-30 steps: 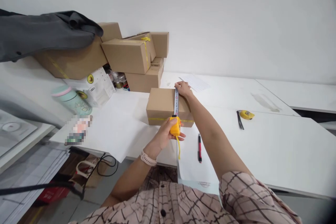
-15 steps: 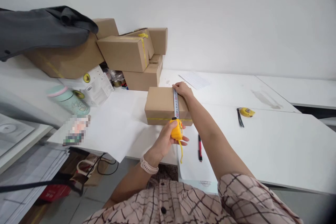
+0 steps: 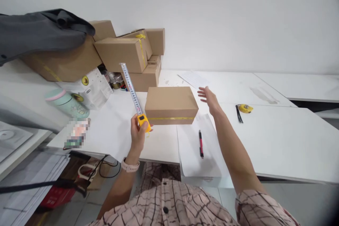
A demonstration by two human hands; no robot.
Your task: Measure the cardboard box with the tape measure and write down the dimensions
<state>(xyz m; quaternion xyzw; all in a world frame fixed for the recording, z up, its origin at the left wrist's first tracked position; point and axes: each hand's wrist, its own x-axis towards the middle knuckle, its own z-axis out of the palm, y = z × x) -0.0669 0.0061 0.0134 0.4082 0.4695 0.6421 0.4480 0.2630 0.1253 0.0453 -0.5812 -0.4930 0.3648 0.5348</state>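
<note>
My left hand (image 3: 138, 130) grips a yellow tape measure (image 3: 143, 123) by its case, thumb on top. The silver blade (image 3: 131, 88) sticks out away from me, free in the air, left of a closed cardboard box (image 3: 171, 100). That box lies on the white table with a yellow strip along its near side. Just past the box's right end, my right hand (image 3: 209, 99) is held up with its fingers spread and nothing in them. A red and black pen (image 3: 201, 144) rests on white paper (image 3: 190, 162) in front of the box.
Stacked cardboard boxes (image 3: 120, 54) stand at the back left, a dark grey cloth item (image 3: 39, 35) on top. A mint bottle (image 3: 70, 104) is beside a white avocado-print box (image 3: 97, 90). Another yellow tape measure (image 3: 245, 108) lies to the right. A printed sheet (image 3: 193, 79) lies behind.
My left hand has carried the tape measure left, off the box, with its blade still out. My right hand has let go of the blade's end and moved right, fingers spreading.
</note>
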